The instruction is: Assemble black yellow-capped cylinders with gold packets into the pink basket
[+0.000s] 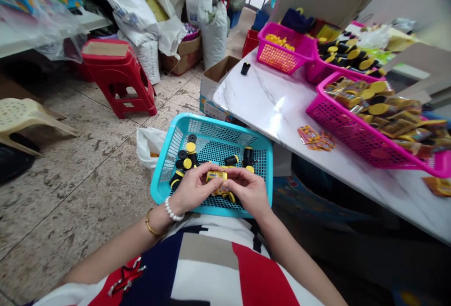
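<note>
Over a turquoise plastic basket [269, 155] on my lap, both hands meet around a small canister with a yellow printed label [216, 174]. My left hand [197, 186] has its thumb and fingers closed on the canister's left side. On the other side, my right hand [248, 188] pinches its right end. Beneath the hands lie more yellow printed pieces, partly hidden by the fingers. Several black canisters with yellow caps [190, 147] are scattered in the basket, some upright and some on their sides.
On the right, a white marbled table [260, 94] bears several pink baskets [338, 122] of parts, a lone black canister [245, 68] and a pile of printed labels [315, 137]. A red stool [112, 71], a cream stool [24, 113] and white sacks [213, 28] stand on the floor.
</note>
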